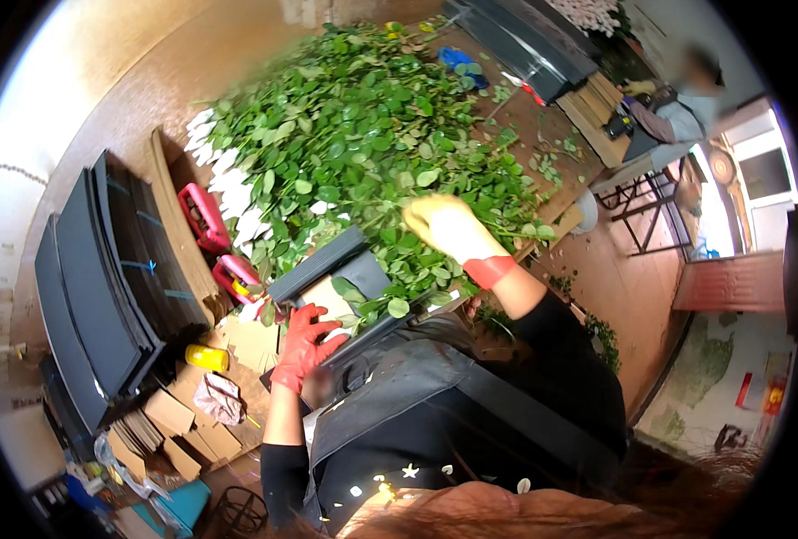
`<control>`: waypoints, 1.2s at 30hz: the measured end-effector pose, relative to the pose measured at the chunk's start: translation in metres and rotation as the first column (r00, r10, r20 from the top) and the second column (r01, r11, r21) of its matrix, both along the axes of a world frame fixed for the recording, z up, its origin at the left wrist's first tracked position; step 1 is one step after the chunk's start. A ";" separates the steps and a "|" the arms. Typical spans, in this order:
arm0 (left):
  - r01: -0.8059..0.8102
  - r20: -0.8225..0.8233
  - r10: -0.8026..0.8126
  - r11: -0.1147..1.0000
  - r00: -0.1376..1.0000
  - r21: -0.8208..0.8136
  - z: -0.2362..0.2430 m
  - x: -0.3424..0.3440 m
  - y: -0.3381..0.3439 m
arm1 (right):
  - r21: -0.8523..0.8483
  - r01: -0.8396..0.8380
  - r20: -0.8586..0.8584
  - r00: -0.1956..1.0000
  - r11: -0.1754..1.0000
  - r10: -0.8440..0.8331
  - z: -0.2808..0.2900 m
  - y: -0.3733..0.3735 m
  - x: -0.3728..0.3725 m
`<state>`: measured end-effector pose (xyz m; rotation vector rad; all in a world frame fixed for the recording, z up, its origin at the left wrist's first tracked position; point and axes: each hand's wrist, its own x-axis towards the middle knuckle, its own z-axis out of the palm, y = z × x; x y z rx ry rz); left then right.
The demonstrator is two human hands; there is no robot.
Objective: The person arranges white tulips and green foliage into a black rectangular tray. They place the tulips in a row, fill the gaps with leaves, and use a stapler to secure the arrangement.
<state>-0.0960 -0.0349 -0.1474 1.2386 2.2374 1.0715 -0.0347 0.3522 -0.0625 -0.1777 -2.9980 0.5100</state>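
My left hand (307, 350), gloved in red, has bent fingers at the edge of a dark corrugated board wrap (370, 269) with pale cardboard inside and a leafy sprig (390, 305) lying over it; what its fingers grip is unclear. My right hand (435, 223), in a yellow glove with a red cuff, reaches over a large heap of green leafy stems (354, 126), its fingers curled around stems near the middle. White sleeved flower heads (228, 166) line the heap's left side.
Black boards (102, 287) stand at left beside red plastic tools (206, 220), cardboard scraps (183, 413) and a yellow cylinder (207, 357). A dark stack (525, 49) lies on the bench's far right. A co-worker (687, 112) works beyond it. A metal stand (642, 216) is at right.
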 end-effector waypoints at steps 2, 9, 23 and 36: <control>0.046 -0.075 -0.048 0.998 0.996 -0.033 0.002 -0.004 0.003 | 0.263 0.226 -0.337 0.932 0.938 -0.130 -0.027 0.016 -0.006; -0.012 -0.010 0.011 0.997 1.000 -0.079 -0.001 0.005 0.002 | 0.062 0.557 0.406 0.744 0.828 -0.531 -0.029 0.049 -0.013; 0.030 -0.031 -0.032 0.998 0.999 -0.063 0.001 0.000 0.003 | -0.164 0.817 -0.302 0.493 0.554 -0.816 0.038 0.231 0.107; -0.371 0.332 0.317 0.922 0.888 0.112 0.000 0.020 0.002 | -0.060 -0.034 0.482 0.874 0.998 0.058 -0.005 0.015 0.009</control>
